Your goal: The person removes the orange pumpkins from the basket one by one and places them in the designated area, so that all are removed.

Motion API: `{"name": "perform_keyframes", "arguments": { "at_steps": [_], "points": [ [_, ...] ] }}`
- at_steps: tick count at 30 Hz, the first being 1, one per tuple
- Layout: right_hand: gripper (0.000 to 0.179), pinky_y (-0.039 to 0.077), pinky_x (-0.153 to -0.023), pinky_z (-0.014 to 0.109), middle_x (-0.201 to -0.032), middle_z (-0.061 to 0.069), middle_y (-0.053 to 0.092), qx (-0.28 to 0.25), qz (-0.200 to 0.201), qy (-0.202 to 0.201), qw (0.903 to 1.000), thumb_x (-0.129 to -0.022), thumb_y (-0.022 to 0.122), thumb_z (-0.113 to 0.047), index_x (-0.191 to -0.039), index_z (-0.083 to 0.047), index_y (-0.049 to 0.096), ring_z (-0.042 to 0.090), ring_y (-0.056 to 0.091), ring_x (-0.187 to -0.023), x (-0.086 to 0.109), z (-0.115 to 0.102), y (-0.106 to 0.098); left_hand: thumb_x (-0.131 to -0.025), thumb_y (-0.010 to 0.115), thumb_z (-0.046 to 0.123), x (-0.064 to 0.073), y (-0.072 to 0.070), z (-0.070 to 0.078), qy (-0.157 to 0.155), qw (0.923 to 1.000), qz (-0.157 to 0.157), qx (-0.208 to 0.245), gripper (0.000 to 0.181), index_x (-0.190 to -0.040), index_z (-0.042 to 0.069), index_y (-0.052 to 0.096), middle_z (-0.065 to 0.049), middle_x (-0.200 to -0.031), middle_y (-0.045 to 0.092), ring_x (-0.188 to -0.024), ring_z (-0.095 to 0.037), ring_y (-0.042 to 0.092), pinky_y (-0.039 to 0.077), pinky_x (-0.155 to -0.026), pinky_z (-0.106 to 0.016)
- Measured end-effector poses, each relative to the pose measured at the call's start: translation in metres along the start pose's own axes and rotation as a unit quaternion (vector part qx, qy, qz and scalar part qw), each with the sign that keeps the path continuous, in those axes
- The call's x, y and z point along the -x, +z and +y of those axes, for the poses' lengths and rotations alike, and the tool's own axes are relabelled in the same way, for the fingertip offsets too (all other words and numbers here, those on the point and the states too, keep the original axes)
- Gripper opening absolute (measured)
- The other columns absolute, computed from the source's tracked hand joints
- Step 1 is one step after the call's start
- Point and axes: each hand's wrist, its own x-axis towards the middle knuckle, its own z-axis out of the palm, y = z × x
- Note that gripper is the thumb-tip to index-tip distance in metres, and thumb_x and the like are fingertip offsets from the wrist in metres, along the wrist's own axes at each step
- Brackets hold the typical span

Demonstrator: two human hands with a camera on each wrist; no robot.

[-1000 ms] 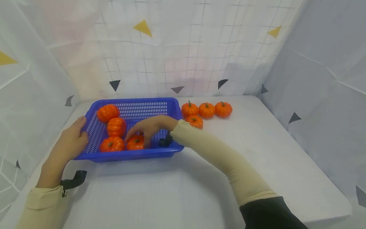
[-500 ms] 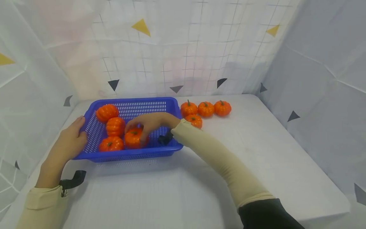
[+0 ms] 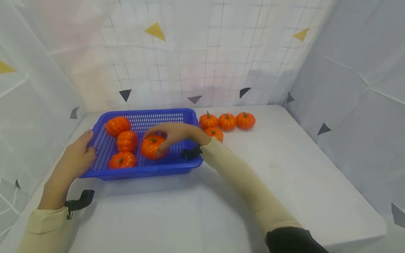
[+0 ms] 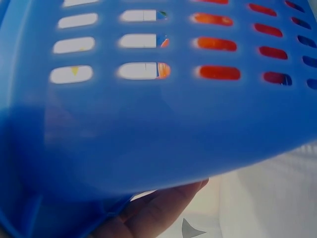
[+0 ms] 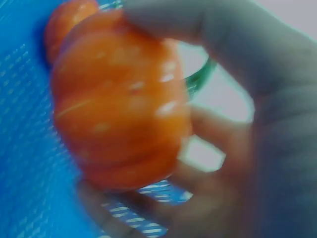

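My right hand [image 3: 175,133] holds a small orange pumpkin [image 3: 150,149] with a green stem, inside the blue plastic basket [image 3: 148,171]. In the right wrist view the pumpkin [image 5: 119,104] is blurred, with thumb and fingers around its sides and the basket floor behind it. At the basket's left end my left hand [image 3: 76,156] grips the rim. Fingers [image 4: 161,210] show past the lower edge of the basket [image 4: 148,129] in the left wrist view; the rest of that hand is hidden there. Several similar pumpkins, such as this one [image 3: 127,141], lie along the basket's left side.
To the right of the basket, several more pumpkins [image 3: 227,122] sit on the white table [image 3: 284,168], close to its back edge. Pale sheets with a grid and triangles hang behind and at both sides. A black strap piece [image 3: 83,200] sticks out from the left wrist.
My right hand has raised the pumpkin from near the basket's front wall and carried it slightly back and right. The left hand stays on the rim.
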Motion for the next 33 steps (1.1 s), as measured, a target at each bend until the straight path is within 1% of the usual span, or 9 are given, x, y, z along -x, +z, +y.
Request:
{"name": "perform_keyframes", "arguments": {
  "at_steps": [3, 8, 13, 15, 18, 21, 25, 28, 33],
  "points": [
    [0.069, 0.042, -0.11, 0.03, -0.144, -0.008, 0.055, 0.008, 0.024, -0.005, 0.9997, -0.086, 0.084, -0.031, -0.148, -0.018, 0.057, 0.01, 0.048, -0.13, 0.008, 0.0, 0.001, -0.103, 0.039, 0.003, 0.0, 0.002, 0.0, 0.0, 1.0, 0.004, 0.002, 0.061, -0.155, -0.018, 0.017, -0.043, -0.158, 0.019, -0.143, -0.063, 0.022, 0.018, -0.113, -0.073],
    [0.067, 0.045, -0.107, 0.034, -0.14, -0.012, 0.056, -0.004, 0.07, -0.004, 0.9975, -0.083, 0.084, -0.036, -0.145, -0.026, 0.06, 0.011, 0.049, -0.126, 0.017, -0.003, 0.005, -0.102, 0.04, 0.003, 0.001, 0.005, -0.002, 0.003, 1.0, 0.008, 0.003, 0.06, -0.154, -0.019, 0.019, -0.043, -0.158, 0.02, -0.143, -0.063, 0.021, 0.017, -0.115, -0.071],
    [0.068, 0.047, -0.103, 0.033, -0.14, -0.012, 0.056, 0.016, 0.103, -0.004, 0.9946, -0.083, 0.083, -0.039, -0.145, -0.026, 0.06, 0.012, 0.05, -0.124, 0.023, -0.018, 0.002, -0.102, 0.04, 0.002, 0.0, 0.003, -0.002, 0.008, 0.9999, 0.012, 0.001, 0.06, -0.154, -0.02, 0.019, -0.044, -0.158, 0.02, -0.143, -0.063, 0.022, 0.016, -0.116, -0.07],
    [0.068, 0.047, -0.103, 0.032, -0.141, -0.011, 0.056, 0.017, 0.11, -0.004, 0.9938, -0.083, 0.084, -0.039, -0.145, -0.025, 0.059, 0.012, 0.05, -0.125, 0.026, -0.024, 0.0, -0.102, 0.04, 0.002, 0.0, 0.001, -0.001, 0.007, 0.9999, 0.01, 0.0, 0.06, -0.154, -0.019, 0.018, -0.044, -0.158, 0.019, -0.143, -0.063, 0.021, 0.016, -0.115, -0.071],
    [0.069, 0.048, -0.104, 0.032, -0.141, -0.01, 0.056, 0.006, 0.114, -0.006, 0.9934, -0.082, 0.084, -0.038, -0.145, -0.024, 0.059, 0.013, 0.051, -0.125, 0.034, -0.03, -0.003, -0.103, 0.039, 0.003, 0.0, 0.002, 0.0, 0.002, 1.0, 0.007, 0.001, 0.061, -0.155, -0.018, 0.016, -0.043, -0.158, 0.019, -0.143, -0.063, 0.022, 0.018, -0.113, -0.072],
    [0.069, 0.05, -0.102, 0.032, -0.14, -0.01, 0.057, 0.0, 0.119, -0.002, 0.9929, -0.082, 0.086, -0.039, -0.144, -0.026, 0.06, 0.014, 0.052, -0.124, 0.043, -0.031, -0.005, -0.103, 0.04, 0.004, 0.001, 0.002, -0.001, -0.004, 1.0, 0.004, 0.003, 0.062, -0.157, -0.016, 0.014, -0.043, -0.159, 0.019, -0.142, -0.064, 0.022, 0.02, -0.111, -0.074],
    [0.072, 0.051, -0.099, 0.032, -0.14, -0.01, 0.057, 0.011, 0.12, 0.005, 0.9927, -0.081, 0.088, -0.038, -0.145, -0.026, 0.06, 0.014, 0.052, -0.123, 0.055, -0.028, -0.008, -0.103, 0.04, 0.004, 0.003, 0.004, -0.001, -0.007, 1.0, 0.002, 0.006, 0.063, -0.157, -0.016, 0.014, -0.042, -0.159, 0.018, -0.143, -0.063, 0.021, 0.02, -0.111, -0.074],
    [0.075, 0.052, -0.1, 0.033, -0.141, -0.009, 0.057, 0.018, 0.121, -0.002, 0.9925, -0.08, 0.09, -0.036, -0.147, -0.023, 0.06, 0.014, 0.052, -0.124, 0.064, -0.032, -0.011, -0.104, 0.039, 0.004, 0.003, 0.004, 0.0, -0.01, 0.9999, -0.002, 0.005, 0.063, -0.157, -0.015, 0.012, -0.042, -0.159, 0.017, -0.143, -0.063, 0.021, 0.02, -0.111, -0.074],
    [0.077, 0.051, -0.101, 0.036, -0.137, -0.008, 0.059, 0.016, 0.136, 0.007, 0.9905, -0.078, 0.091, -0.039, -0.146, -0.019, 0.06, 0.015, 0.054, -0.122, 0.077, -0.039, -0.018, -0.104, 0.039, 0.004, 0.003, 0.002, 0.003, -0.009, 1.0, 0.0, -0.001, 0.064, -0.158, -0.015, 0.011, -0.043, -0.159, 0.018, -0.142, -0.064, 0.022, 0.021, -0.111, -0.075]
  ]
}}
